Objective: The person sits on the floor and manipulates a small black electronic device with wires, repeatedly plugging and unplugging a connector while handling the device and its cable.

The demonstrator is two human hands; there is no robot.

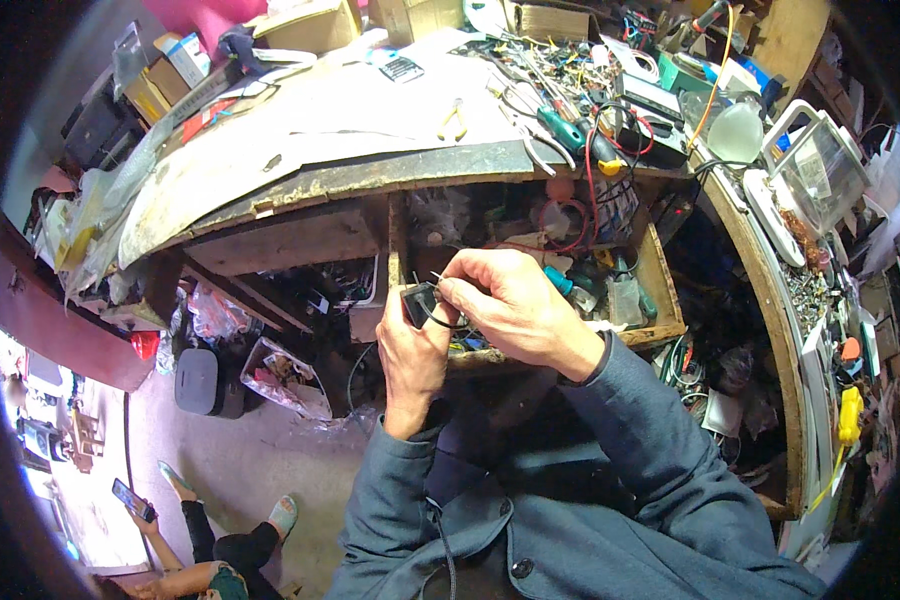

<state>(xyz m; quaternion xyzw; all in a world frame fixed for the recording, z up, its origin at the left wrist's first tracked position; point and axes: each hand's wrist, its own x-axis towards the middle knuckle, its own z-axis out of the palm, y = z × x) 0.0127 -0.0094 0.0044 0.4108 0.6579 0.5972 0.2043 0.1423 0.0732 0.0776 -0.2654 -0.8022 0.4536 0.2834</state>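
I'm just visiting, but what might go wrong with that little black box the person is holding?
The small black box might slip from the left hand; the open, cluttered drawer close by could swallow it or a small part.

The black cable loops close by the fingers, so it could snag and tug the box.

The right hand works so close that its fingertips might slip against the box; what they pinch is too small to tell.

Small black box [420, 304], in left fingers [394, 312], black cord [440, 322] curving alongside
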